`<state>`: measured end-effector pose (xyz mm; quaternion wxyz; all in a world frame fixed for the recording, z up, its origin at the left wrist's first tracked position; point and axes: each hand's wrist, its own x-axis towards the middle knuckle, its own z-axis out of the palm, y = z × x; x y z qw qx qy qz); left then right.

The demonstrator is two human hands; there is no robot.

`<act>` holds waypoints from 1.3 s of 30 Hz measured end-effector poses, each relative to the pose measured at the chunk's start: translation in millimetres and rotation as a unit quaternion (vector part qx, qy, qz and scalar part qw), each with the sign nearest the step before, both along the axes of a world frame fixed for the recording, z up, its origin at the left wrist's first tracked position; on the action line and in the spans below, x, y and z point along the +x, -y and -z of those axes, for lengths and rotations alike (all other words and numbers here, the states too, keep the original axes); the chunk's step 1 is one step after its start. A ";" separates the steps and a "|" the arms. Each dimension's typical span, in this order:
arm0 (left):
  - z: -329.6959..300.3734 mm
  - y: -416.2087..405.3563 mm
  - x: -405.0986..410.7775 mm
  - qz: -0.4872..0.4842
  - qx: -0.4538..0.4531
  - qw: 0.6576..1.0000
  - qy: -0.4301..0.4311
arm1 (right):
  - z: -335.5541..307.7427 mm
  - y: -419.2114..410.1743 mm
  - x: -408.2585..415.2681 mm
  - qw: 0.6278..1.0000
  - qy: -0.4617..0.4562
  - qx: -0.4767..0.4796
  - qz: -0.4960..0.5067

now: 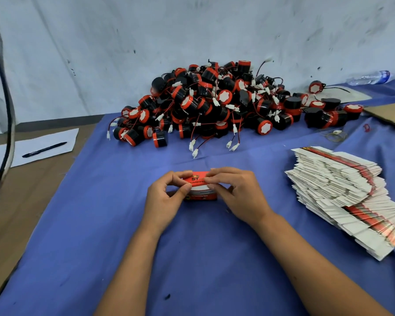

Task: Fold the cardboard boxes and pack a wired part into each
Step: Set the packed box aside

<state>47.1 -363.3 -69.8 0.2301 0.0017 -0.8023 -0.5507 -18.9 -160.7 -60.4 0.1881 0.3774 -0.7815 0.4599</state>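
A small red and white cardboard box (200, 192) stands on the blue cloth (192, 247) in the middle of the table. My left hand (167, 199) pinches its left end, thumb on the front and fingers over the top. My right hand (235, 195) grips its right end, fingers curled over the top edge. Behind them lies a big heap of black and red wired parts (214, 103) with white plugs. A fanned stack of flat unfolded boxes (342, 192) lies to the right.
A white sheet with a black pen (45, 149) lies on the bare brown table at the left. Black cables (6, 110) hang down the left side. A plastic bottle (369, 77) and a cardboard sheet (390, 115) lie at the far right. A pale wall stands behind.
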 end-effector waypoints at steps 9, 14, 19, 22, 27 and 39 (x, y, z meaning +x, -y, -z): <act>2.3 -5.6 -3.5 0.021 -0.068 0.997 0.000 | 2.9 6.3 3.4 0.997 -0.047 0.033 0.047; -1.6 -8.4 -3.1 -0.001 -0.122 0.993 0.010 | 4.4 0.3 4.9 0.997 -0.029 0.063 0.023; -3.3 -8.3 -3.8 0.004 -0.146 0.989 0.014 | 2.8 2.7 15.0 0.991 -0.050 0.117 0.052; -8.7 -8.5 -3.6 0.003 -0.171 0.985 0.027 | -10.1 6.9 17.5 0.974 -0.056 0.211 0.065; -40.2 -18.6 -9.2 0.024 -0.147 0.985 0.082 | -41.0 4.9 28.1 0.936 -0.075 0.327 0.105; -169.3 -337.4 -15.2 0.334 -0.033 0.935 -0.112 | -194.9 -288.2 124.1 0.838 0.062 0.175 0.514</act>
